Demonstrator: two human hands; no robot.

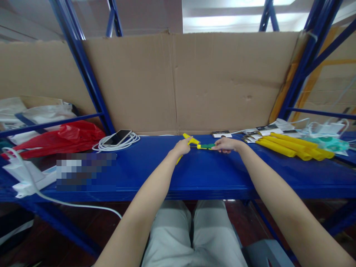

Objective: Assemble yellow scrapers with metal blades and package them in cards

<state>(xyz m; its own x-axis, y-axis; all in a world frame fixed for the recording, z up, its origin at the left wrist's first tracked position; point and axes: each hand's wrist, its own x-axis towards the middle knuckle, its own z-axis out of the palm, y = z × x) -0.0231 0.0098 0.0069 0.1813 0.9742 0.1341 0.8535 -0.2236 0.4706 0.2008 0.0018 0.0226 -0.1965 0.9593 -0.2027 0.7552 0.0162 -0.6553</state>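
Observation:
Over the middle of the blue shelf, my left hand (pixel 182 147) is closed on a yellow piece (pixel 191 139), parts of which stick out above and below the fingers. My right hand (pixel 226 145) grips a green and yellow tool (pixel 206 147), which looks like a screwdriver, by its right end. The tool lies roughly level, its yellow end pointing at my left hand. A thin shaft seems to run from it toward the yellow piece. My fingers hide part of both things.
Several yellow tubes (pixel 289 146) and black-and-white cards (pixel 221 134) lie to the right. At the left are a phone (pixel 118 137) on a coiled white cable (pixel 107 147), a red bag (pixel 75 137) and a white power strip (pixel 41 181). Cardboard (pixel 139 85) stands behind.

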